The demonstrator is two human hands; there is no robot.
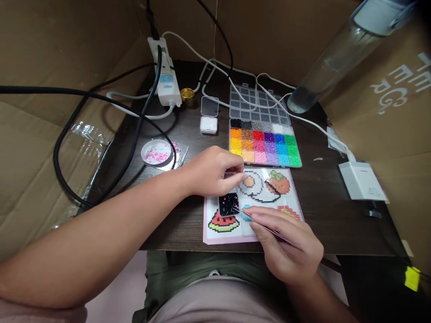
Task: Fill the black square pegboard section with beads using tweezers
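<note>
My left hand [213, 170] rests with curled fingers on the upper left of a clear pegboard [269, 193] laid over a pink-edged pattern sheet [215, 235] of pixel fruit and a fried egg. My right hand [286, 246] pinches thin metal tweezers [259, 224], whose tip points into a small black tray of dark beads [229, 204] lying on the sheet. Whether the left fingers pinch anything is hidden.
A bead organiser box [265, 146] with coloured compartments and open lid sits behind the sheet. A small white dish of pink beads [156, 152], a small box of white beads [208, 124], a gold cap [187, 95], power strip [165, 74], cables, charger [362, 179] and clear bottle [336, 58] surround; cardboard walls enclose.
</note>
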